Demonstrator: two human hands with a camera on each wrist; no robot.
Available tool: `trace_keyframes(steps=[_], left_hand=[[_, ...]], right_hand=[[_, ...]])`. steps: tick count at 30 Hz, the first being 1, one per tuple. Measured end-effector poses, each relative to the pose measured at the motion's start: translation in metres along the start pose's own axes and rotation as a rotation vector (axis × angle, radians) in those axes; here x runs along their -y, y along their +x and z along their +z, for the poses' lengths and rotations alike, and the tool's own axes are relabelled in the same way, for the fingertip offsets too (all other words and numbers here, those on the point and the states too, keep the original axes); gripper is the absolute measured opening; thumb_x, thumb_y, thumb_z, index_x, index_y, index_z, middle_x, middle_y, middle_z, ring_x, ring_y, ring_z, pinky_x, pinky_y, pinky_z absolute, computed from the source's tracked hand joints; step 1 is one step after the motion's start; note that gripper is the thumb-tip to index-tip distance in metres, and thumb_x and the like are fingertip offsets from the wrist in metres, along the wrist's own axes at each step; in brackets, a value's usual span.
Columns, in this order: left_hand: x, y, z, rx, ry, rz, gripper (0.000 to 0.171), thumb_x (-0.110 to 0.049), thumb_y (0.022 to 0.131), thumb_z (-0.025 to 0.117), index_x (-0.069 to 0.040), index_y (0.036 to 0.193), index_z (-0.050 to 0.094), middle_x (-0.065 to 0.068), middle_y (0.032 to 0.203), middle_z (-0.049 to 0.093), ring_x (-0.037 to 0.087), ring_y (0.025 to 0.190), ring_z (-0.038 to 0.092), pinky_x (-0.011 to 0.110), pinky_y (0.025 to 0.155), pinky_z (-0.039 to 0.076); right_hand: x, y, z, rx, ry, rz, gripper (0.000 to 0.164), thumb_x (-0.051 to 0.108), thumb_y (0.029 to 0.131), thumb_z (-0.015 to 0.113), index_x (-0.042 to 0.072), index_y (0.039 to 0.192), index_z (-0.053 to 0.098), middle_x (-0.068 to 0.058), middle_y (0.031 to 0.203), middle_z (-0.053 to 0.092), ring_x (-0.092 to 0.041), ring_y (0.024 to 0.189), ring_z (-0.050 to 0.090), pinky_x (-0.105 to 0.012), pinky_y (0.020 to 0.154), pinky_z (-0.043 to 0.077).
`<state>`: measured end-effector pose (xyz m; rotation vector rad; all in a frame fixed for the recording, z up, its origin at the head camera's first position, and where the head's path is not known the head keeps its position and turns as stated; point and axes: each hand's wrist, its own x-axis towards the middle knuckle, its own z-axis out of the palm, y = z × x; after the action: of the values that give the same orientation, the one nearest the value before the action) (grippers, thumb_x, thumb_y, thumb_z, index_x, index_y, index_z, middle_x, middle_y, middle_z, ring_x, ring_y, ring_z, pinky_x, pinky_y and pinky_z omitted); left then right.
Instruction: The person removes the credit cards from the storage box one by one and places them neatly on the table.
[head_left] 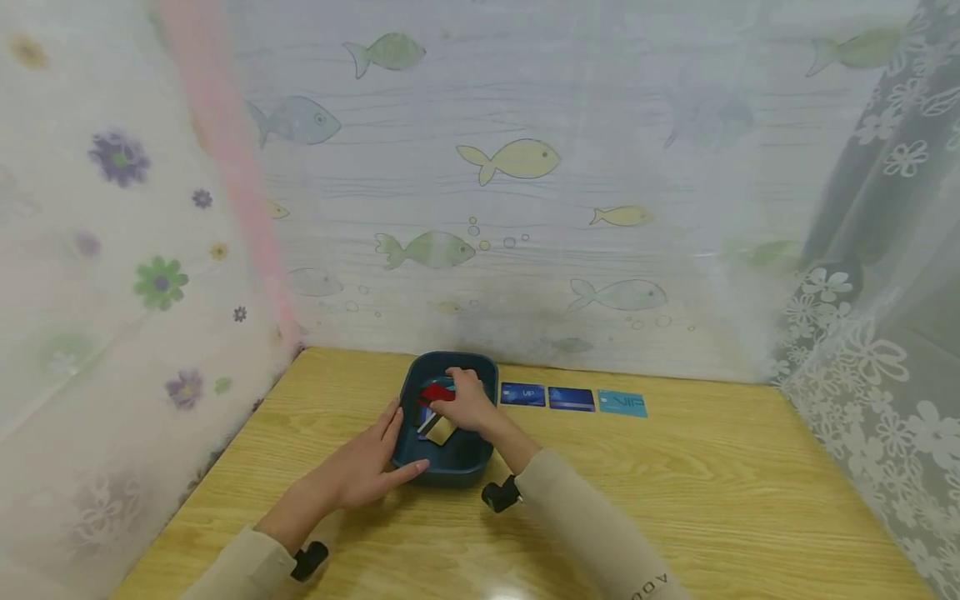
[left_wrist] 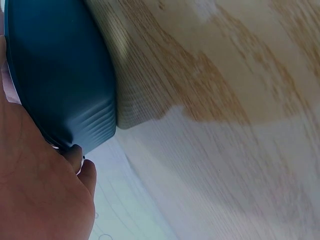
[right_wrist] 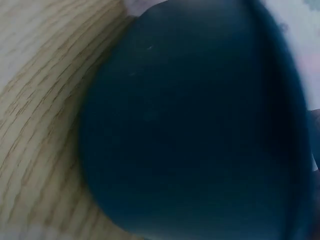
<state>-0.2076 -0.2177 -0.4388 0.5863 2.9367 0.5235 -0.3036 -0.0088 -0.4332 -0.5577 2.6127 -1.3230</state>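
A dark blue plastic bin (head_left: pixel 459 477) stands on the wooden table with several cards in it. Inside lie a gold card (head_left: pixel 441 431) and a striped card partly beneath it. My right hand (head_left: pixel 471 402) reaches into the bin, thumb and fingers pinching a red card (head_left: pixel 433 395) by its edges. A bluish card shows just behind the red one. My left hand (head_left: pixel 362 467) rests against the bin's left side, fingers straight along the wall and thumb over the near rim. The right wrist view holds mostly the bin's outer wall (right_wrist: pixel 190 125); the right hand is hidden there.
Right of the bin, three cards lie in a row on the table: a blue VIP card (head_left: pixel 522 394), a dark blue striped card (head_left: pixel 572 399) and a light blue card (head_left: pixel 622 403). A fish-patterned curtain (head_left: pixel 525 275) hangs along the table's far edge.
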Motion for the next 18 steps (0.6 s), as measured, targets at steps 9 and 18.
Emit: trace_keyframes(steps=[9,18], left_hand=[[0.001,0.0,0.001,0.014,0.0,-0.014,0.106,-0.077,0.097,0.041,0.004,0.162,0.015,0.015,0.172,0.002,0.038,0.153,0.025,0.055,0.118,0.033],[0.001,0.002,0.002,0.02,-0.009,-0.023,0.107,-0.077,0.096,0.04,0.002,0.162,0.014,0.014,0.172,0.0,0.037,0.153,0.025,0.054,0.118,0.033]], right_hand=[[-0.005,0.011,0.02,-0.116,-0.223,0.082,0.073,0.029,0.093,0.075,-0.002,0.151,0.044,-0.025,0.149,0.039,-0.041,0.131,0.037,-0.055,0.106,0.041],[-0.01,0.015,0.028,-0.143,-0.291,0.154,0.061,0.032,0.091,0.079,-0.001,0.137,0.057,-0.022,0.129,0.049,-0.037,0.114,0.044,-0.055,0.099,0.043]])
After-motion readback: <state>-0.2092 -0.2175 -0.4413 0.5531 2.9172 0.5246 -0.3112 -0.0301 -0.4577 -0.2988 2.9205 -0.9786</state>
